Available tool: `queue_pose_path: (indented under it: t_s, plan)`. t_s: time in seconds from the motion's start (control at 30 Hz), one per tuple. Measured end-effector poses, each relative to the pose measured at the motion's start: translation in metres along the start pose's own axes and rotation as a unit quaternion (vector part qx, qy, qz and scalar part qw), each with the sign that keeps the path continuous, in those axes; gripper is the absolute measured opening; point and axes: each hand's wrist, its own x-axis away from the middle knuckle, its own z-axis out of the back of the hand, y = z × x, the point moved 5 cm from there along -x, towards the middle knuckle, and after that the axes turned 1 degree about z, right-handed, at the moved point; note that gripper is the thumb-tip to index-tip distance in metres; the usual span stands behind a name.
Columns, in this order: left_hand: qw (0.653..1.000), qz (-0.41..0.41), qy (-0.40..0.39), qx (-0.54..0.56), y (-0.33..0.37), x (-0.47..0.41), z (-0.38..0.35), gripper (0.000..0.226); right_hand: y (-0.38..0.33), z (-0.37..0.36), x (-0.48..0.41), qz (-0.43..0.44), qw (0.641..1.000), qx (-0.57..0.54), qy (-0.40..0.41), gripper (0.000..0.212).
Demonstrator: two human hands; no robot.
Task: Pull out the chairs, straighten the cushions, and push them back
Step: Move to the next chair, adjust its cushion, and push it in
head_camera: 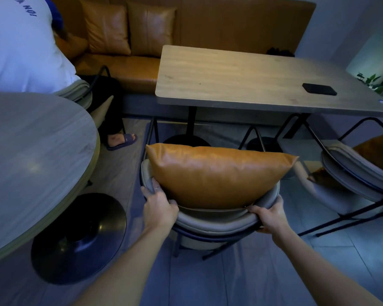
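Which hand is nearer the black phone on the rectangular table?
Right. The right hand grips the chair back on the side below the black phone; the left hand grips the far side, further from it.

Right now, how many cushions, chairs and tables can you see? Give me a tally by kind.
Tan cushions: 4 (held chair, right chair, bench)
Grey chairs: 3 (held, right, left, occupied)
Tables: 2 (rectangular, round)
Total: 9
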Motion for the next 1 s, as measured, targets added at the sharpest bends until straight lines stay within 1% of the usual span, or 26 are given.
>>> queue_pose_path:
  t_s: [0.23,0.47,0.67,0.93,1.0]
  plan:
    - [1.0,0.009,0.003,0.007,0.015,-0.041,-0.009,0.085,-0.024,-0.009,-0.033,0.002,1.0,0.012,-0.004,0.091]
    - [1.0,0.003,0.011,0.012,0.032,-0.075,-0.013,0.085,-0.047,-0.017,-0.064,-0.005,0.999,0.036,0.008,0.093]
    - [1.0,0.01,0.015,0.015,0.047,-0.074,-0.018,0.084,-0.056,-0.01,-0.079,0.016,0.996,0.081,0.026,0.094]
    - [1.0,0.003,0.009,0.02,0.042,-0.076,-0.015,0.081,-0.056,-0.017,-0.072,-0.006,0.995,0.091,0.039,0.098]
    - [1.0,0.0,0.006,0.024,0.041,-0.074,-0.014,0.08,-0.055,-0.02,-0.067,0.0,0.995,0.09,0.053,0.104]
